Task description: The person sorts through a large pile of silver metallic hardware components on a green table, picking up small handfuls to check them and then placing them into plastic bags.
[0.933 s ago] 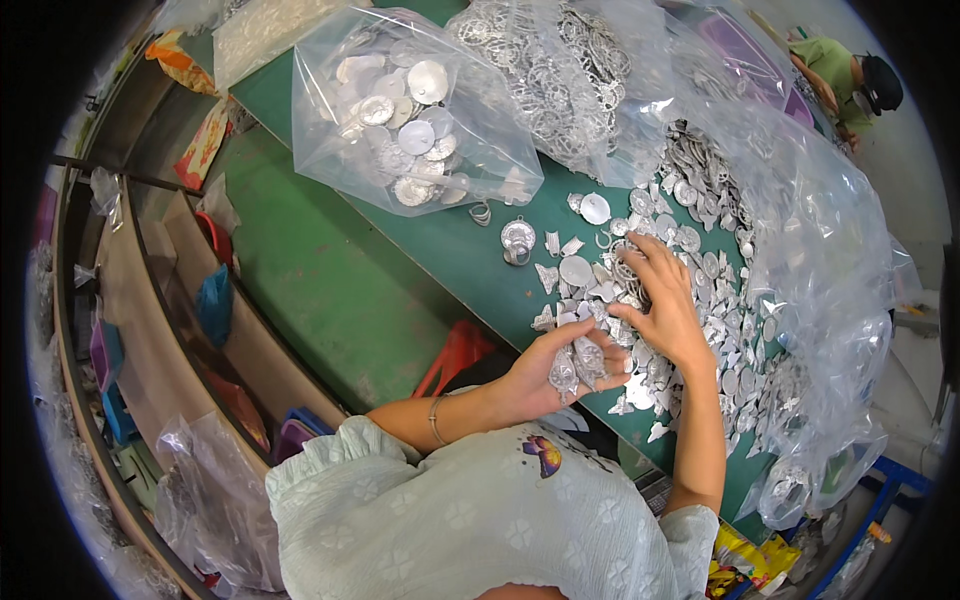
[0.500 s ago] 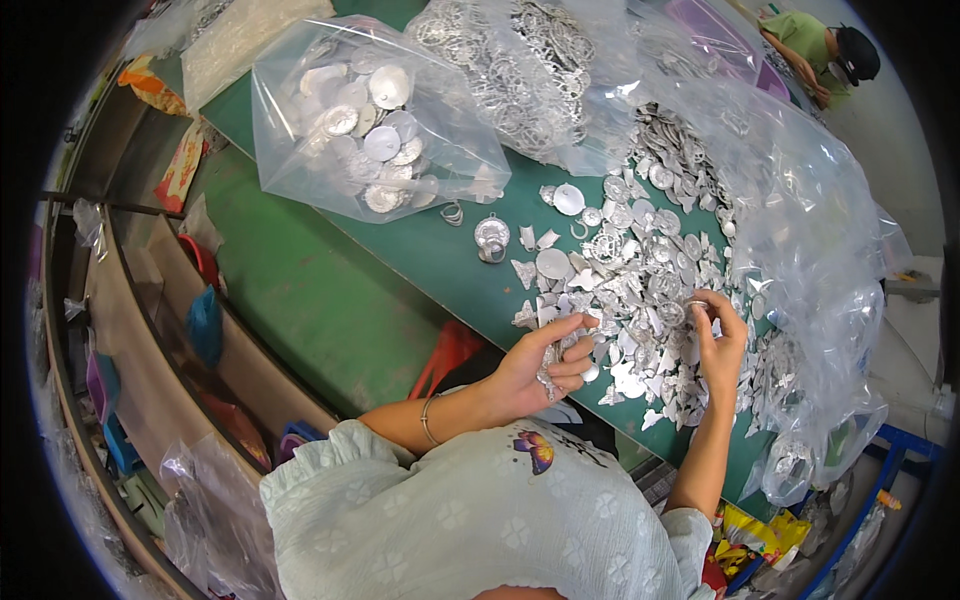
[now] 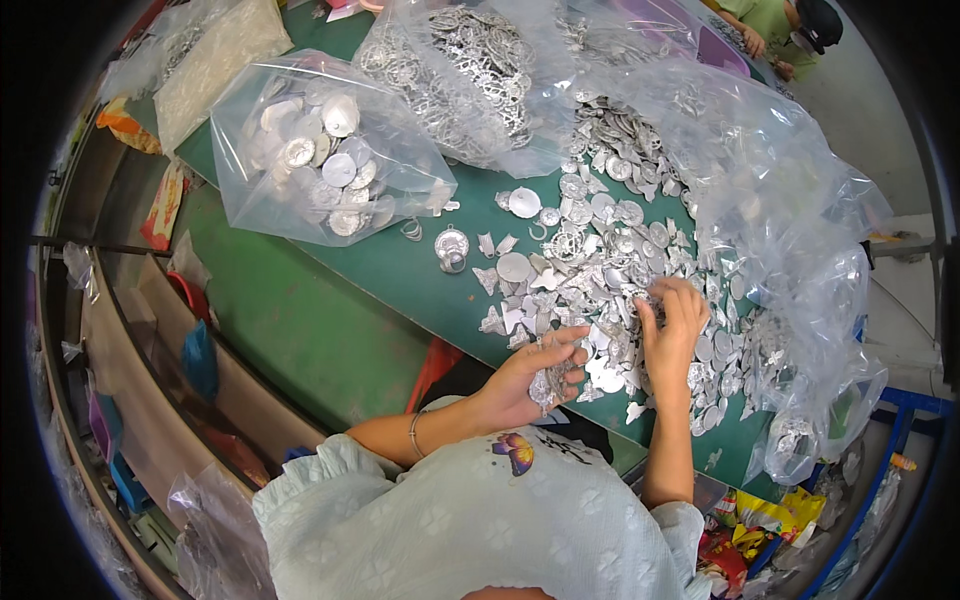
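Silver-coloured metal pendants (image 3: 585,270), some round and some butterfly-shaped, lie in a loose pile on the green table (image 3: 380,275). My left hand (image 3: 525,385), palm turned up at the pile's near edge, has its fingers curled round several silver metal pieces (image 3: 543,388). Over the middle of the pile, my right hand (image 3: 677,330) reaches down with thumb and fingers bent together. Its fingertips are slightly blurred, and whatever they grip cannot be made out. A few pieces lie apart to the left, among them a round pendant (image 3: 451,243).
A clear bag of round discs (image 3: 335,150) sits at the far left of the table; a bag of openwork metal pieces (image 3: 470,75) stands beside it. Clear plastic sheeting (image 3: 790,220) borders the pile on the right. Another person (image 3: 775,30) works at the far right.
My right hand has moved left over the pile, away from where it held a small ring-like piece up. My left hand has turned more open, showing the pieces in it. The whole view has shifted slightly.
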### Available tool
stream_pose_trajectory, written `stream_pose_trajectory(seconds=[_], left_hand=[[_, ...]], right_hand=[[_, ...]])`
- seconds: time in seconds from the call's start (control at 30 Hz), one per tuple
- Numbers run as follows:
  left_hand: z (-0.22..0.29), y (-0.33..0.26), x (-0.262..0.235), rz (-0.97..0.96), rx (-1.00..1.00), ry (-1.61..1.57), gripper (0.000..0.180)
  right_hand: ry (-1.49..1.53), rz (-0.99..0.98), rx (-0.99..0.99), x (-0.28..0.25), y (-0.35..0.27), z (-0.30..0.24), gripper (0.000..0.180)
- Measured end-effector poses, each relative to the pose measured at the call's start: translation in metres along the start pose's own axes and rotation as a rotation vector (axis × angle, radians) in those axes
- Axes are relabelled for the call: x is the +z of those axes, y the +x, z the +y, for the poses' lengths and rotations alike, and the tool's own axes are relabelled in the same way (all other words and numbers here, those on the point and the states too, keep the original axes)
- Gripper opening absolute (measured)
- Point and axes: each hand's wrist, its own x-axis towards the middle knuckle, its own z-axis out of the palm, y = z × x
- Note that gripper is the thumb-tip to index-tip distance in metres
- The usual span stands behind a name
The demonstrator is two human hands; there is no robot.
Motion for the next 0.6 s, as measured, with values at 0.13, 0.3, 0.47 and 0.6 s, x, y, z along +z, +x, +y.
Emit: stream_pose_trajectory(seconds=[0.13, 0.3, 0.47, 0.6], left_hand=[[-0.002, 0.002, 0.007, 0.054, -0.043, 0.07, 0.037], [-0.006, 0.004, 0.014, 0.057, -0.064, 0.123, 0.036], [-0.014, 0.007, -0.001, 0.007, -0.071, 0.077, 0.036], [-0.015, 0.007, 0.004, 0.009, -0.074, 0.099, 0.036]], right_hand=[[0.023, 0.039, 0.006, 0.002, -0.003, -0.006, 0.031], [0.072, 0.063, 0.018, 0.007, -0.006, -0.014, 0.027], [0.932, 0.173, 0.355, 0.01, -0.005, 0.006, 0.029], [0.478, -0.056, 0.314, 0.005, 0.032, 0.009, 0.032]])
